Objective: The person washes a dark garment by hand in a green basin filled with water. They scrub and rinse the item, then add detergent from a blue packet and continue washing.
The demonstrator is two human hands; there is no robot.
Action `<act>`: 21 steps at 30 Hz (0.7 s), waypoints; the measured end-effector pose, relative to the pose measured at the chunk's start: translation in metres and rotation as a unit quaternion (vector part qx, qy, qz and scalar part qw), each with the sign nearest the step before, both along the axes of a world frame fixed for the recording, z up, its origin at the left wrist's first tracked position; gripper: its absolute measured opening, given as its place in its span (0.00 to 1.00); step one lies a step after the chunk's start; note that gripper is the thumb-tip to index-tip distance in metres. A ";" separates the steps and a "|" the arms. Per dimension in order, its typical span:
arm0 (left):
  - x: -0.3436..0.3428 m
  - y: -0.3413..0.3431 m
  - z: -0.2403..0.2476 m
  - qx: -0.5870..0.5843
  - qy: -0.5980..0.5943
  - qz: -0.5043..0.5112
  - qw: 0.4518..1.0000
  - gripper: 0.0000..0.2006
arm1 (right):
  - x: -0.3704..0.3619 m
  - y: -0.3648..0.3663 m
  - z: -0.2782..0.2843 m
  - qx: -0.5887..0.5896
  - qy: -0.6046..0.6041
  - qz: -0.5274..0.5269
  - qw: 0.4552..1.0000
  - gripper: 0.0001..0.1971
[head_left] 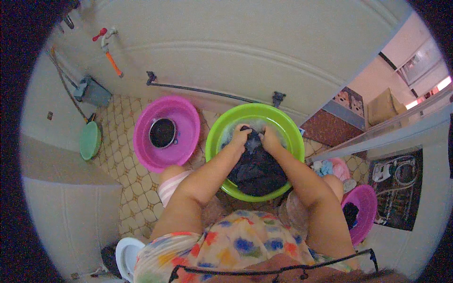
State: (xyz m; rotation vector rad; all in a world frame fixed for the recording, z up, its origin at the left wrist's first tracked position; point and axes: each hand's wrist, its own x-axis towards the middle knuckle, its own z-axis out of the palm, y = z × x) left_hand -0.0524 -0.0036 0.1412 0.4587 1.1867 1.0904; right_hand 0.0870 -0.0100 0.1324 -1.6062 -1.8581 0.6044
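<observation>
In front of me stands a lime-green basin [292,127] with sudsy water in it. A dark, wet garment [257,170] fills much of the basin, its near part bunched against the rim on my side. My left hand [241,137] is closed on the upper part of the cloth. Close by on the other side, my right hand [269,139] grips the same cloth with curled fingers. Between the two hands a fold of the fabric is drawn up. The garment's exact kind cannot be made out.
Left of it a pink basin [188,113] holds a dark round vessel [163,133]. A purple basin [365,212] with dark cloth stands right, near pastel cloths [330,167]. A tap [104,40] and a low pipe [203,89] are on the wall. Tiled floor [137,198] lies left.
</observation>
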 end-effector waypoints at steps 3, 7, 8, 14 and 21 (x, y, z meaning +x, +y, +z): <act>-0.003 0.001 -0.002 0.016 0.004 0.021 1.000 0.14 | 0.011 0.010 -0.023 -0.148 -0.131 0.217 0.956 0.15; 0.000 0.000 -0.005 0.046 0.028 0.037 0.998 0.21 | 0.004 0.015 0.008 -0.276 -0.095 0.074 0.954 0.20; 0.001 0.001 -0.011 0.033 0.008 0.032 0.999 0.19 | 0.005 0.016 0.000 -0.254 -0.041 0.018 0.966 0.21; 0.020 -0.001 0.023 -0.094 -0.175 -0.085 0.976 0.18 | -0.010 0.019 -0.053 -0.148 0.179 -0.035 0.972 0.16; -0.014 0.022 -0.043 -0.137 -0.276 -0.150 0.940 0.18 | -0.049 -0.034 0.067 -0.038 0.079 0.135 0.987 0.11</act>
